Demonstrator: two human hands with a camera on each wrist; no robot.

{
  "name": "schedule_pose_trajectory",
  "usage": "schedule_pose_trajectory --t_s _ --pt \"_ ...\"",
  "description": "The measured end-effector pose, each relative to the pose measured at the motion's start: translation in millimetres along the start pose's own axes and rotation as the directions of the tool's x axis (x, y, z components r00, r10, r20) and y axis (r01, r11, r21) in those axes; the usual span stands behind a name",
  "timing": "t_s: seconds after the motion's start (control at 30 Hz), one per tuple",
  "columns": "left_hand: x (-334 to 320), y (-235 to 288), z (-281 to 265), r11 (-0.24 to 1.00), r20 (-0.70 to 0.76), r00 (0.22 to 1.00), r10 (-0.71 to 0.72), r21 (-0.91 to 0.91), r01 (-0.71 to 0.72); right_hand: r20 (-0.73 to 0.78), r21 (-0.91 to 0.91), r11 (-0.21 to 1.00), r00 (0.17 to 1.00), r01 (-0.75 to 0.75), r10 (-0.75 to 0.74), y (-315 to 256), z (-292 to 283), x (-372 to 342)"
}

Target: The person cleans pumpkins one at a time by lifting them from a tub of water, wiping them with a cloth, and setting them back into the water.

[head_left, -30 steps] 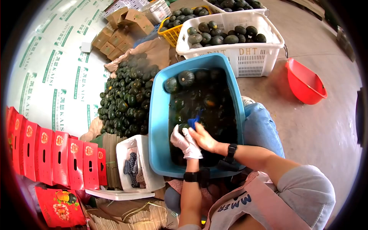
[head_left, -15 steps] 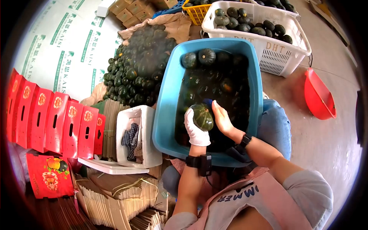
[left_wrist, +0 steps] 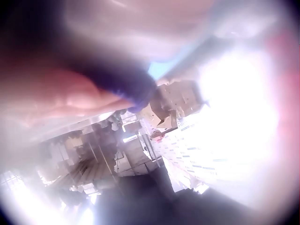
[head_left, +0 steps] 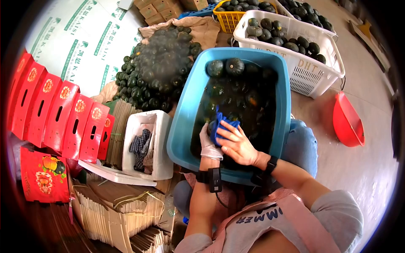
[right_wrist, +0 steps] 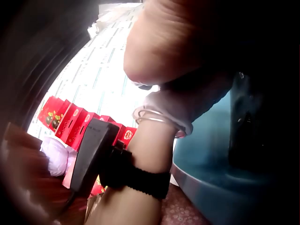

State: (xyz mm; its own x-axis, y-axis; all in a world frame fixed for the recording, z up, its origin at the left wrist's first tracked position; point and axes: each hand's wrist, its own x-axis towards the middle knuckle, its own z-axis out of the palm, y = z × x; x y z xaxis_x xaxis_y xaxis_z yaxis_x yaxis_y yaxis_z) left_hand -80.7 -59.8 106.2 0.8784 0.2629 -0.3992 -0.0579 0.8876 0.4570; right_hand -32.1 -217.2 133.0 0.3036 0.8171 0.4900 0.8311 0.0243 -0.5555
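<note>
The white-gloved left hand (head_left: 209, 145) holds a dark green squash (head_left: 210, 127) over the blue tub (head_left: 179, 126), its fingers around the near left side. Most of the squash is hidden under a blue cloth (head_left: 218, 125). Across the cloth lies the bare right hand (head_left: 238, 145), fingers extended and slightly spread, pressing it on the squash. Dark water and several green squashes (head_left: 234, 66) fill the tub. In the left wrist view the blue cloth (left_wrist: 136, 91) is blurred beside bare skin. The right wrist view shows the glove's cuff (right_wrist: 161, 110); the squash cannot be made out there.
Left of the tub are a squash heap (head_left: 158, 67), a white foam box (head_left: 162, 145) and red cartons (head_left: 57, 122). A white crate (head_left: 312, 78) of squashes and a yellow basket (head_left: 230, 21) stand beyond it. A red basin (head_left: 348, 120) lies at the right.
The squash was raised into plain sight half a second ago; now the cloth covers it. The right hand has moved from beside the squash onto it. The head view has shifted.
</note>
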Motion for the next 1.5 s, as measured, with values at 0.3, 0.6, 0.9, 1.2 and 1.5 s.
schedule_pose_trajectory --t_s 0.3,0.6,0.9,1.2,1.5 --pt "28 -52 -18 0.434 0.255 0.762 0.596 0.695 -0.573 -0.186 0.159 0.919 0.903 -0.361 0.387 17 10 22" --pt "-25 -55 37 -0.048 0.57 0.599 0.562 0.746 -0.664 0.462 0.746 0.054 0.574 -0.664 0.676 80 -4 32" --pt "-33 -33 34 -0.097 0.568 0.546 0.615 0.742 -0.663 0.63 0.737 -0.611 0.621 -0.289 0.466 21 -5 26" --pt "33 -48 -26 0.977 0.063 0.992 -0.107 -0.181 0.117 -0.297 0.131 0.95 0.903 -0.283 0.31 15 31 -3" --pt "-7 -38 19 0.999 -0.134 0.991 0.009 -0.041 -0.014 0.662 0.748 -0.583 0.4 -0.316 0.633 89 43 -9"
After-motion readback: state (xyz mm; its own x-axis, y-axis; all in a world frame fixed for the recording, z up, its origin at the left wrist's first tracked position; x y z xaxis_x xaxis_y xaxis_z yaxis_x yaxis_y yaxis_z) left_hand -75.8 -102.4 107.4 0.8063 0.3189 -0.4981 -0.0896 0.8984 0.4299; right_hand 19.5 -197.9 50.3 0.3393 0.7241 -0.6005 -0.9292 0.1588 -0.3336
